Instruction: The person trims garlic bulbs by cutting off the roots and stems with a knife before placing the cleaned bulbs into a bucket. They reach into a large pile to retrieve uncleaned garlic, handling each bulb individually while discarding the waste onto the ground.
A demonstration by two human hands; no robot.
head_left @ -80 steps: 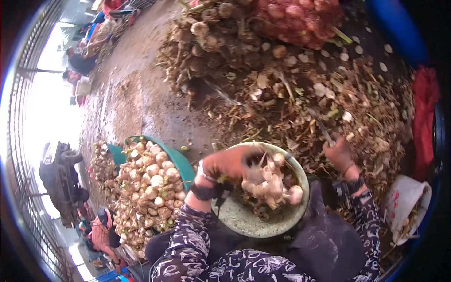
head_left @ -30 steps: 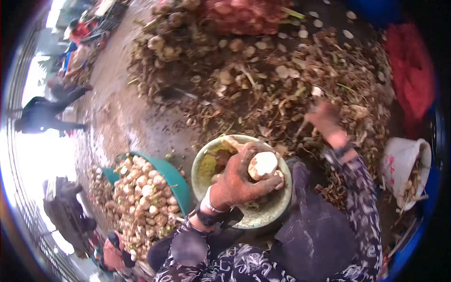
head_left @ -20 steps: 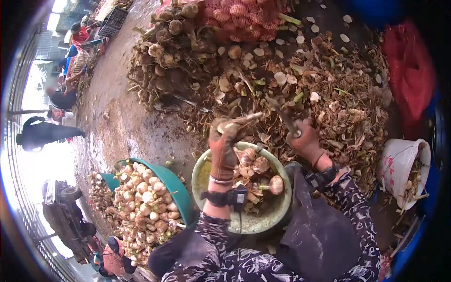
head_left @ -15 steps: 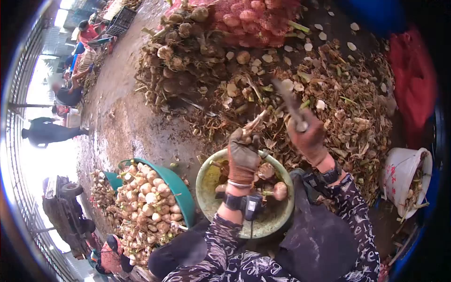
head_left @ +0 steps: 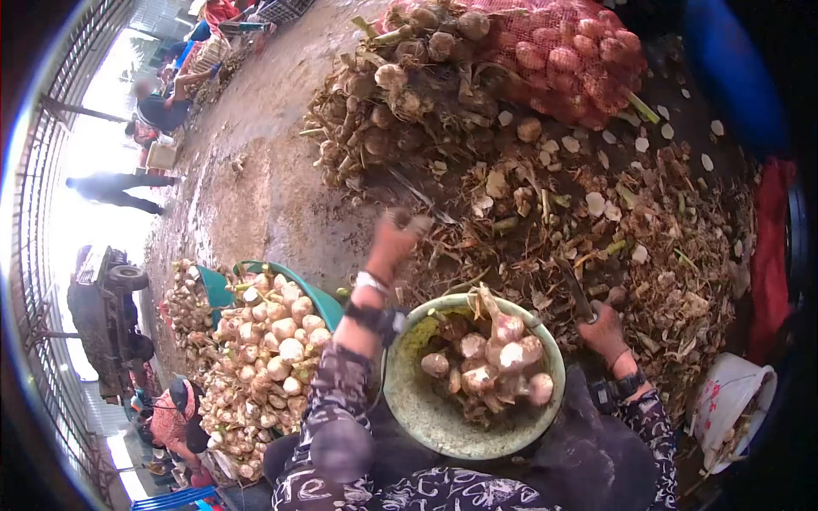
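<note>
My left hand (head_left: 397, 242), gloved and smeared by motion, reaches forward over the floor between the basin and the garlic pile (head_left: 383, 111); its fingers are too blurred to read. In my right hand (head_left: 605, 330), also gloved, is a knife (head_left: 576, 291), its blade pointing forward and left over the trimmings. A pale green basin (head_left: 426, 426) stands in front of me between my legs. Several garlic bulbs (head_left: 506, 327) lie heaped inside it, some with stalks and one with a white cut face.
Left of the basin is a green tub (head_left: 324, 302) heaped with trimmed garlic (head_left: 279, 330). A red mesh sack (head_left: 562, 60) of bulbs lies at the back. Garlic trimmings (head_left: 656, 264) cover the floor on the right, near a white bucket (head_left: 720, 404). Other people (head_left: 175, 417) and a vehicle (head_left: 111, 315) are at left.
My left hand has moved from above the basin forward and left, and no stalk shows in it now. My right hand with the knife has drawn back and right. The view has shifted.
</note>
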